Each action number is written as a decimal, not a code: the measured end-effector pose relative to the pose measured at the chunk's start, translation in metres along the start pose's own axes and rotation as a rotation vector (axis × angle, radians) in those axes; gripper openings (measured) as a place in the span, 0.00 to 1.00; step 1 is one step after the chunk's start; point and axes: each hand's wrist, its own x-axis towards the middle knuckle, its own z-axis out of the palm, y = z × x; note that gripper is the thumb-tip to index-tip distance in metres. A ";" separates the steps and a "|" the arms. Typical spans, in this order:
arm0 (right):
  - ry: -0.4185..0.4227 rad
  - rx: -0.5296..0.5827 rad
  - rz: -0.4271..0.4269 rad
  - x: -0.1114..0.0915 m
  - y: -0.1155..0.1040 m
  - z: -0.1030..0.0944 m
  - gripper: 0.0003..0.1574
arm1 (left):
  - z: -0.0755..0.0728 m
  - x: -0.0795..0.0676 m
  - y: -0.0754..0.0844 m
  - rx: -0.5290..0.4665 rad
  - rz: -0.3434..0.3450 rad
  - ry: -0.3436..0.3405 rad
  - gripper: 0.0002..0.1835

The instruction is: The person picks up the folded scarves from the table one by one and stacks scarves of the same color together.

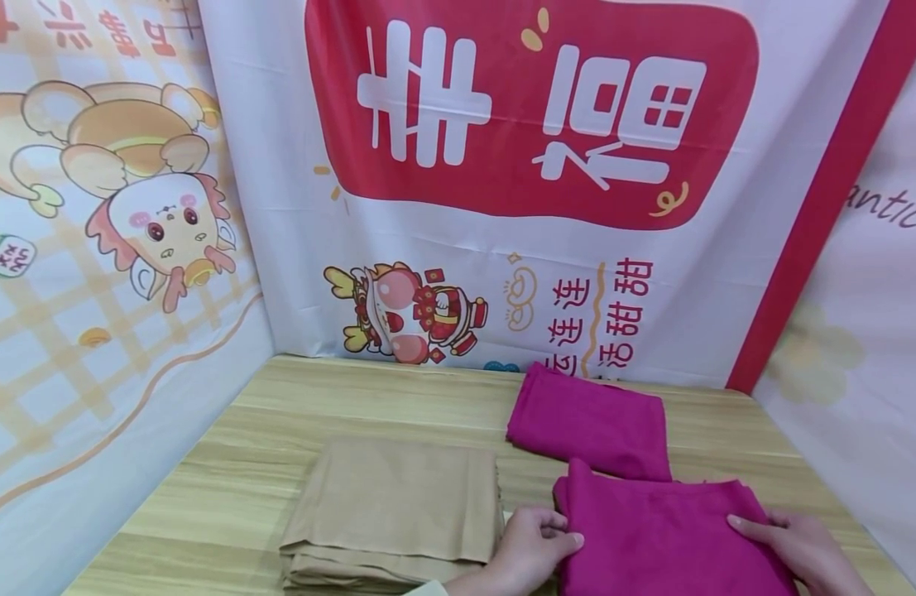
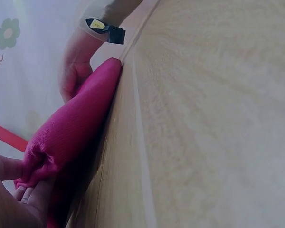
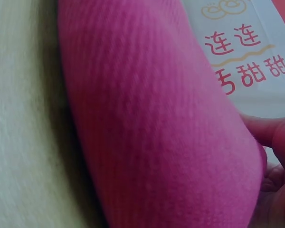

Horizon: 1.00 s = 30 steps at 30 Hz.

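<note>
A folded magenta cloth (image 1: 662, 538) is held between both hands at the front right of the table. My left hand (image 1: 528, 550) pinches its left edge, thumb on top and fingers beneath; in the left wrist view the left fingers (image 2: 35, 199) tuck under the folded end. On the opposite edge my right hand (image 1: 808, 546) grips with the thumb on the upper face. Up close, the right wrist view shows the ribbed cloth (image 3: 147, 114) with the right hand (image 3: 275, 161) around its side. Behind it lies a second folded magenta cloth (image 1: 592, 422).
A stack of folded tan cloth (image 1: 401, 501) lies just left of my left hand. The wood-grain table (image 1: 227, 463) ends at a printed white and red hanging (image 1: 532, 232) at the back. Printed sheets (image 1: 115, 248) also line the left and right sides.
</note>
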 end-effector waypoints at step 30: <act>-0.056 0.087 0.040 0.000 0.003 0.006 0.29 | -0.005 -0.003 0.000 0.093 -0.022 -0.052 0.07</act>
